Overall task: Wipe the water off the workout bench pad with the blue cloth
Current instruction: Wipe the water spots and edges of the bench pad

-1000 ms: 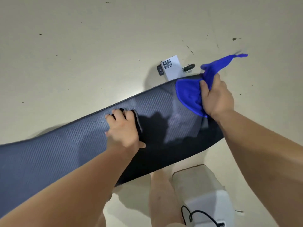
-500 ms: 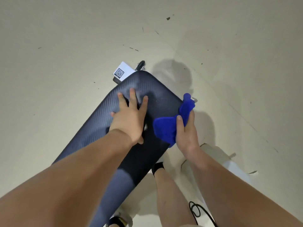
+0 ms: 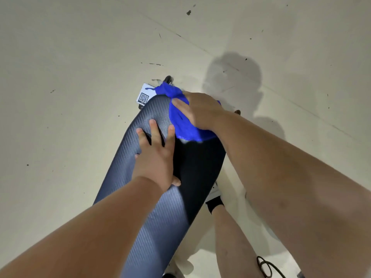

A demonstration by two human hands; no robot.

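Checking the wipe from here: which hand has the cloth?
The right hand, pressing the blue cloth onto the far end of the pad. The left hand lies flat and bare on the pad, fingers spread.

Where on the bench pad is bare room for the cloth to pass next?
Free: the pad between the left hand and the near end, and the dark strip along its right edge. Crowded: the far end, where the right hand presses the blue cloth.

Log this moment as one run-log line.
step: wiping | right hand: pressing blue cloth on far end of bench pad | left hand: flat on pad, bracing | water: cannot tell
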